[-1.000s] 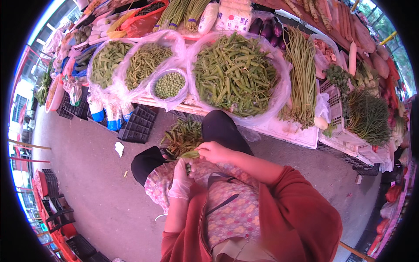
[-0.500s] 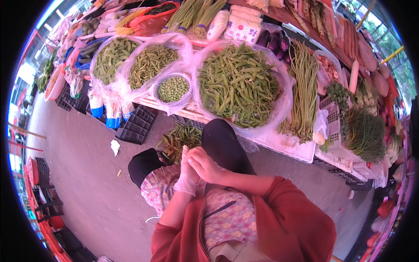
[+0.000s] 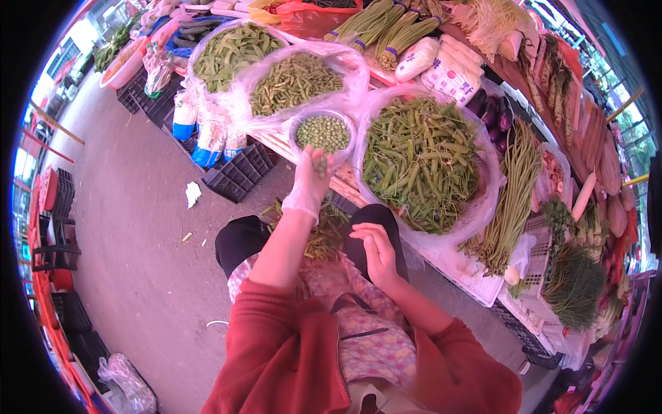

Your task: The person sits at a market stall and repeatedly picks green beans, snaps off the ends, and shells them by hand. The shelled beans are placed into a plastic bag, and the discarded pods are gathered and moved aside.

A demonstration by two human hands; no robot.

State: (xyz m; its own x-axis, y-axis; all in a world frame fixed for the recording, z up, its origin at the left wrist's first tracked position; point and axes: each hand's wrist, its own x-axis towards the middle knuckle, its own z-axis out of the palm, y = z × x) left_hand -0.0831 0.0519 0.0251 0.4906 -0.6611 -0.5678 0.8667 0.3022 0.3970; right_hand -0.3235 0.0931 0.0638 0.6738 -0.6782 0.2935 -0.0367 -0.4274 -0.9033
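Observation:
My left hand (image 3: 308, 185), in a thin clear glove, reaches forward to the near rim of a round bowl (image 3: 354, 141). Several loose green peas (image 3: 319, 165) show between its curled fingers. Shelled peas (image 3: 322, 133) fill the bowl. Over my right knee, my right hand (image 3: 378, 254) is held with its fingers loosely bent and apart, and nothing shows in it. To the right of the bowl lies a big heap of pea pods (image 3: 422, 165) on clear plastic. Between my knees is a pile of pods or husks (image 3: 321, 234), partly hidden by my left arm.
Left of the bowl are more pods (image 3: 295, 83) and flat green beans (image 3: 238, 56) on plastic. Long beans (image 3: 514, 196), eggplants (image 3: 493, 117) and a crate of greens (image 3: 574, 283) stand to the right. A black crate (image 3: 238, 172) sits below the stall's edge.
My hands were together above my lap and have parted. The left has gone forward to the bowl with peas; the right has moved right, its fingers opened. The view has turned left.

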